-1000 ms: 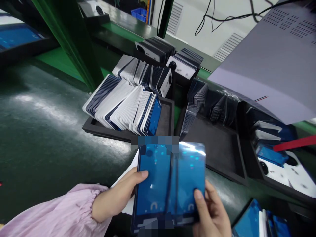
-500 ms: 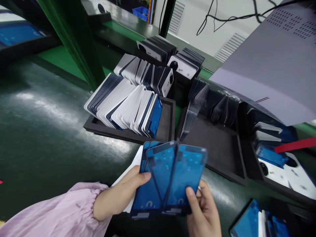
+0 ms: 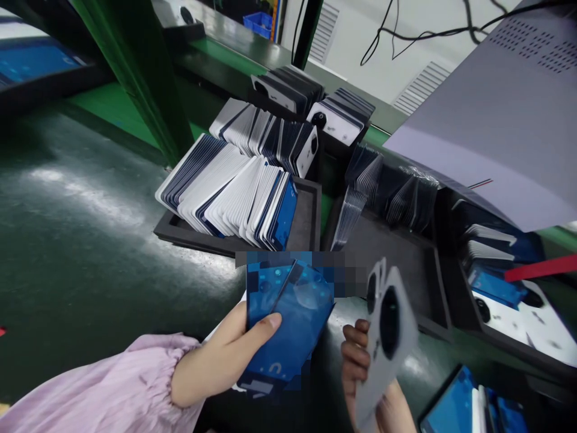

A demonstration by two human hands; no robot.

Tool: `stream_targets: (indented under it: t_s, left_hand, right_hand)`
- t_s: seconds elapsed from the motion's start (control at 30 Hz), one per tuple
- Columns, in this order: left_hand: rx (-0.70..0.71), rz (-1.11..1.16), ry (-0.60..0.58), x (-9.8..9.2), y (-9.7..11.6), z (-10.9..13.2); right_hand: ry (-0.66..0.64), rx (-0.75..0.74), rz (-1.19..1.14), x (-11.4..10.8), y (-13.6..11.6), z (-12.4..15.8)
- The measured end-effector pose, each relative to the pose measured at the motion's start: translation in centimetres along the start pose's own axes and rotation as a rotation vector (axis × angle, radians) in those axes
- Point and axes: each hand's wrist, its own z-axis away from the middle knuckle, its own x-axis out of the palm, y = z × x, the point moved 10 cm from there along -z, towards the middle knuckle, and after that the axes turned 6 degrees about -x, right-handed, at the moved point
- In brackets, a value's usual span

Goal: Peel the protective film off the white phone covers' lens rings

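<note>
My left hand (image 3: pixel 229 346) grips overlapping phone back covers (image 3: pixel 265 337), blue film side up, with the thumb across their faces. Blocky picture patches blur their top and right edges. To the right, my right hand (image 3: pixel 356 355) has its fingers wrapped round white phone back covers (image 3: pixel 383 361), seemingly two, turned so that a white face with a black oval camera area shows. These stand apart from the left hand's covers. Beyond both hands, a black tray (image 3: pixel 313 222) holds a long row of leaning covers (image 3: pixel 234 192), with a blue-filmed one (image 3: pixel 285 210) at its right end.
Right of it lies another black tray (image 3: pixel 406 258) with clear sheets (image 3: pixel 351 213) at its back. More covers (image 3: pixel 552 319) lie in a tray at far right, and others (image 3: pixel 455 397) at lower right. A green post (image 3: pixel 139 78) rises at left; a grey panel (image 3: pixel 491 120) overhangs upper right.
My right hand has moved right and down, away from the left hand's covers, and turned its phone back covers from blue side to white side. The left hand has stayed in place.
</note>
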Motion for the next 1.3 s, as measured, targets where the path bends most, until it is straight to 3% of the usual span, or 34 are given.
stream_targets:
  t_s: [0.37, 0.73, 1.07, 1.3]
  left_hand:
    - [-0.008, 0.020, 0.045, -0.4, -0.3, 0.2]
    - [0.031, 0.090, 0.066, 0.0, 0.5, 0.4]
    - [0.140, 0.037, 0.029, 0.2, 0.9, 0.1]
    - [0.131, -0.006, -0.117, -0.8, -0.7, -1.0]
  right_hand:
    - [-0.032, 0.305, -0.396, 0.5, 2.7, 0.9]
    - [-0.031, 0.321, -0.629, 3.3, 0.9, 1.6]
    - [-0.065, 0.224, -0.486, 1.6, 2.2, 0.9]
    - [0.008, 0.047, -0.223, 1.4, 2.3, 1.0]
